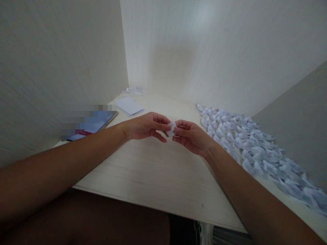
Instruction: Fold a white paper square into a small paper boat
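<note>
A small folded piece of white paper (172,130) is held above the table between both hands. My left hand (150,126) pinches its left side between thumb and forefinger, with the lower fingers loosely curled. From the other side, my right hand (191,136) grips the same piece with its thumb and fingertips. The fingers cover part of the paper, so its full shape is hidden.
Many small folded white paper pieces (245,139) lie in rows along the table's right side. White paper sheets (129,105) rest at the back left, near paper scraps (135,91). A tablet-like screen (95,122) stands at left. Walls enclose the pale table (153,177).
</note>
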Action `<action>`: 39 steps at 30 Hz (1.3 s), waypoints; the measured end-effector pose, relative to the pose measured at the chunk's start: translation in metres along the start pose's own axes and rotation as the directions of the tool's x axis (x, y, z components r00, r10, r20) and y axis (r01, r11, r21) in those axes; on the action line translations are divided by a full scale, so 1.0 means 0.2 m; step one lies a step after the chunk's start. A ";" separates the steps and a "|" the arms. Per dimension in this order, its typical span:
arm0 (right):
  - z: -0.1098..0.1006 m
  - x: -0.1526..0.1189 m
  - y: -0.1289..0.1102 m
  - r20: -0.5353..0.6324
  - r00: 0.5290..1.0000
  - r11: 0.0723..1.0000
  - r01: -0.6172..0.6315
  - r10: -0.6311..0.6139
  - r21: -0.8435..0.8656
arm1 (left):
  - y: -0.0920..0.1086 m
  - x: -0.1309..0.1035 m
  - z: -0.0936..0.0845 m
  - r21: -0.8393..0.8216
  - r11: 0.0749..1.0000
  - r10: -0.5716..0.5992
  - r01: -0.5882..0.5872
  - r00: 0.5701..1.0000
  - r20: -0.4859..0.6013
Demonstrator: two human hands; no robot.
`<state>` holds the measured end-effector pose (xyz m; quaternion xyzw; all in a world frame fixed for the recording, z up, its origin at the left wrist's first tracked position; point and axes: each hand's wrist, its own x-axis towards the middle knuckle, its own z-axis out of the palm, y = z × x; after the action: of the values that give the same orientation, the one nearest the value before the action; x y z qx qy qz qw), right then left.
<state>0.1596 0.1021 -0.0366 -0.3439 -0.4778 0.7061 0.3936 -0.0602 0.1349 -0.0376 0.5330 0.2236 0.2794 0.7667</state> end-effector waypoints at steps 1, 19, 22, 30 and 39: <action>0.00 0.00 0.00 -0.001 1.000 1.000 0.014 -0.014 -0.015 | 0.00 0.00 0.00 0.013 1.000 0.013 -0.012 1.000 -0.017; 0.00 0.02 0.02 -0.093 0.979 0.983 0.183 -0.184 -0.015 | -0.05 0.04 0.13 -0.103 0.954 0.253 -0.281 0.942 -0.219; -0.01 0.03 0.04 -0.112 0.974 0.980 0.198 -0.196 0.001 | -0.06 0.04 0.12 -0.122 0.953 0.251 -0.279 0.946 -0.203; 0.02 0.04 0.05 -0.119 0.980 0.970 0.179 -0.161 0.162 | -0.09 0.06 0.10 -0.104 0.937 0.299 -0.332 0.921 -0.251; 0.03 0.03 0.04 -0.075 0.988 0.969 0.146 -0.134 0.201 | -0.08 0.05 0.11 -0.143 0.950 0.256 -0.279 0.954 -0.159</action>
<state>0.1498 0.1024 -0.0425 -0.2879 -0.4131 0.7115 0.4902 -0.0363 0.1218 -0.0456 0.4727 0.1781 0.4347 0.7456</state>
